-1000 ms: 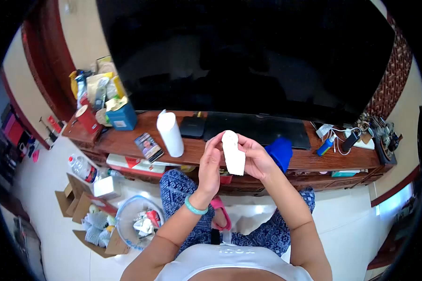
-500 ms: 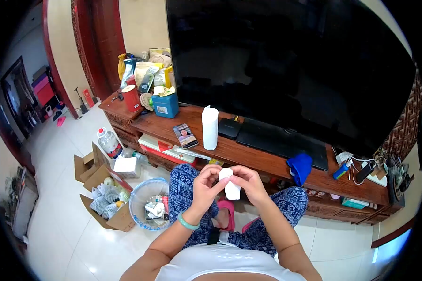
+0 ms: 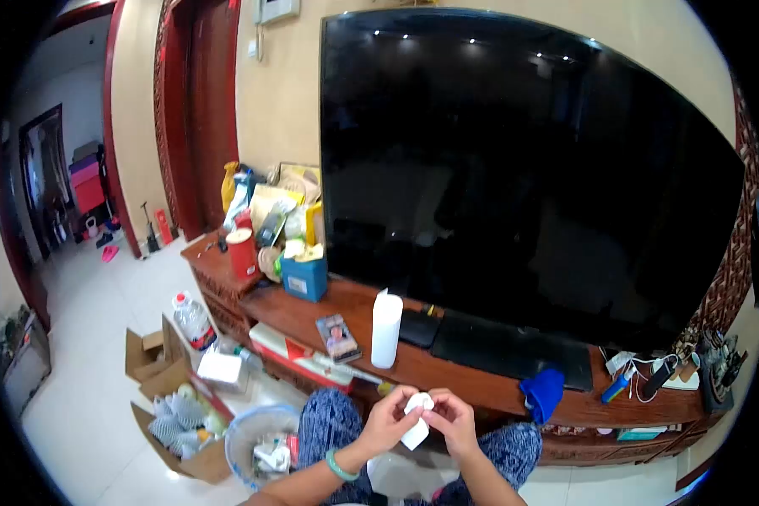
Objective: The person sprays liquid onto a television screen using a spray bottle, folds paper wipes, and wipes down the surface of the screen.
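Observation:
A small piece of white paper, apparently folded or rolled paper towel, is held between both hands above my knees. My left hand, with a pale green bangle on the wrist, pinches it from the left. My right hand grips its other side, thumb near the rounded top end. Just beyond the hands, a white paper towel roll stands upright on the wooden TV cabinet. Left of the roll lies a phone with its screen lit.
A waste bin holding rubbish stands by my left knee. Beside it are a cardboard box of net-wrapped fruit and a large water bottle. A big television fills the back; a blue cloth item hangs over the cabinet edge.
The head view has tilted up, so the cabinet and hands appear lower. Both hands still hold the white paper, which now leans more to one side.

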The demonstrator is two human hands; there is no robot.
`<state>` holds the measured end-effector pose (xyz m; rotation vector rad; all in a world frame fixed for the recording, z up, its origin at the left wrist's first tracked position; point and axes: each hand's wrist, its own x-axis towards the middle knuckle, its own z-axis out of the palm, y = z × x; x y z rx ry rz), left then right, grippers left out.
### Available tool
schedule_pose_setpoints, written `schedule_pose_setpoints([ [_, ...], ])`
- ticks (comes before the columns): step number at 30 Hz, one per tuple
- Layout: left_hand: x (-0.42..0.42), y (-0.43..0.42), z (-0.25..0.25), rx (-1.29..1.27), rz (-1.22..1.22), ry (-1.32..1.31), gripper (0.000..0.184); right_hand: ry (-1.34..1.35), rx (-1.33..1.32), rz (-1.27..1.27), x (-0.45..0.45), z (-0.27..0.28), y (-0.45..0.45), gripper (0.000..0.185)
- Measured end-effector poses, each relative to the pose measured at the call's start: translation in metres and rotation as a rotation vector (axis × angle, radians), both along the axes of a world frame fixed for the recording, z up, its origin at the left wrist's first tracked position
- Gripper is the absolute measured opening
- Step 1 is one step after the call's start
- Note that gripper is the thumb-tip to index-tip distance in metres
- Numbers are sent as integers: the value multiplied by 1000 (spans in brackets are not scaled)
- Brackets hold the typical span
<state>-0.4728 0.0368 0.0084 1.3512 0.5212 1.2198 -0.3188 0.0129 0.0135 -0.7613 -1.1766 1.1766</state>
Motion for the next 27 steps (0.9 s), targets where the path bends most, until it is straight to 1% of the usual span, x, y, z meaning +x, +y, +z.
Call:
schedule_pose_setpoints([
  [1, 1, 8, 3, -34, -38, -41, 21, 55, -10, 13, -2, 1, 9, 20],
  [3, 2, 24, 10, -53, -37, -72, 23, 146, -67, 17, -3, 8, 22, 20],
  [4, 3, 30, 19, 100, 94, -26, 26, 181, -44, 8, -4, 11, 31, 20],
  [5, -3, 39, 28, 304, 232, 189, 25, 178, -35, -9, -1, 13, 41, 20],
  [7, -12, 56, 52, 378, 275, 224, 35, 175, -14, 93, 7, 16, 63, 21],
  [8, -16, 66, 61, 273, 284, 146, 42, 127, -26, 41, 4, 39, 68, 18],
  [9, -24, 88, 71, 418, 326, 129, 45, 70, -18, 42, 9, 61, 76, 15],
  [10, -39, 105, 95, 552, 456, 236, 43, -108, 58, -43, 19, 85, 85, 16],
  [11, -52, 131, 119, 671, 522, 227, 39, -237, 215, -155, 28, 108, 99, 18],
  [12, -64, 161, 134, 578, 495, 65, 30, -278, 260, -226, 31, 144, 106, 18],
  [13, -73, 186, 158, 507, 532, -91, 21, -291, 350, -243, 38, 174, 120, 19],
  [14, -83, 217, 183, 558, 680, -148, 17, -380, 540, -360, 37, 207, 137, 20],
  [15, -98, 261, 201, 565, 798, -124, 23, -481, 649, -435, 39, 239, 153, 19],
  [16, -114, 311, 213, 690, 920, -28, 32, -613, 828, -549, 40, 271, 174, 19],
  [17, -119, 334, 233, 624, 957, -35, 37, -687, 971, -666, 27, 306, 187, 18],
  [18, -126, 369, 241, 599, 1049, 10, 41, -713, 1076, -733, 15, 334, 206, 17],
  [19, -131, 401, 244, 595, 1050, 0, 41, -736, 1184, -802, 3, 361, 225, 16],
  [21, -137, 448, 248, 559, 1153, 53, 48, -899, 1521, -942, -21, 412, 262, 14],
  [22, -137, 456, 251, 556, 1153, 41, 48, -896, 1607, -944, -31, 433, 283, 14],
  [24, -133, 470, 253, 383, 522, -263, 60, -905, 1771, -985, -49, 470, 323, 15],
  [25, -132, 480, 252, 375, 520, -273, 60, -920, 1849, -1024, -57, 485, 339, 15],
  [27, -130, 501, 250, 293, 472, -263, 70, -946, 1862, -1087, -74, 507, 362, 13],
])
